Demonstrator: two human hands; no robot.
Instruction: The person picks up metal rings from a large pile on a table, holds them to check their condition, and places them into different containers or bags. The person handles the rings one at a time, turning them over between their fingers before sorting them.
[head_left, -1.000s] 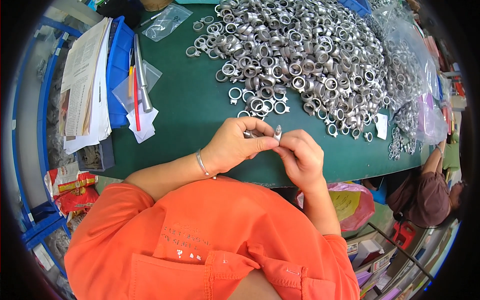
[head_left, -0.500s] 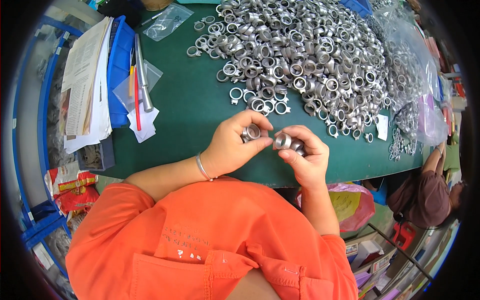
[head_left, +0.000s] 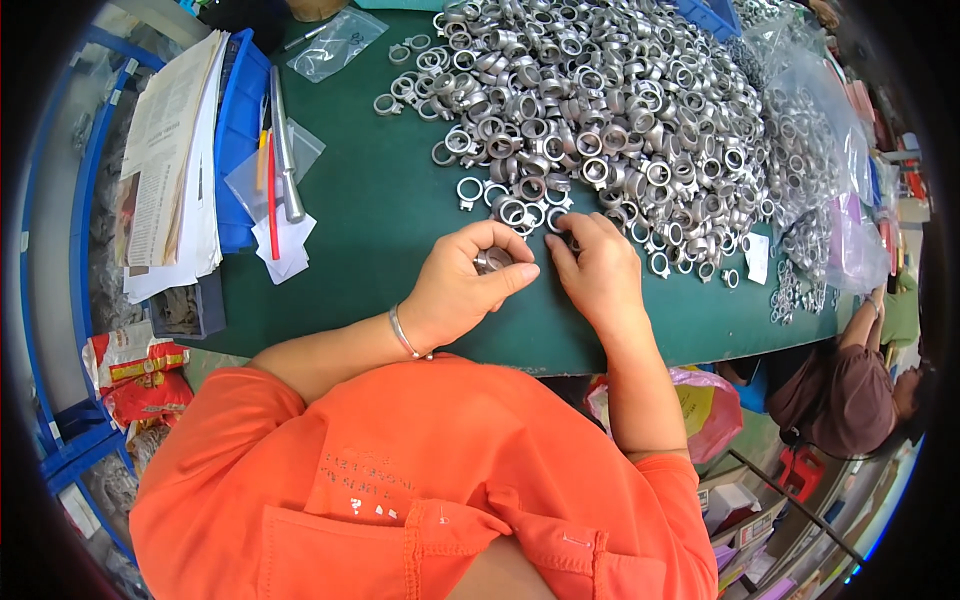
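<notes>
In front of the ring pile [head_left: 640, 125] on the green counter [head_left: 345, 210], at least one metal ring [head_left: 494, 261] is clasped by the curled left hand [head_left: 466, 278]. An outer ring [head_left: 552, 213] at the pile's near edge is partly covered by the right hand [head_left: 602, 268]; whether it is pinched cannot be told.
</notes>
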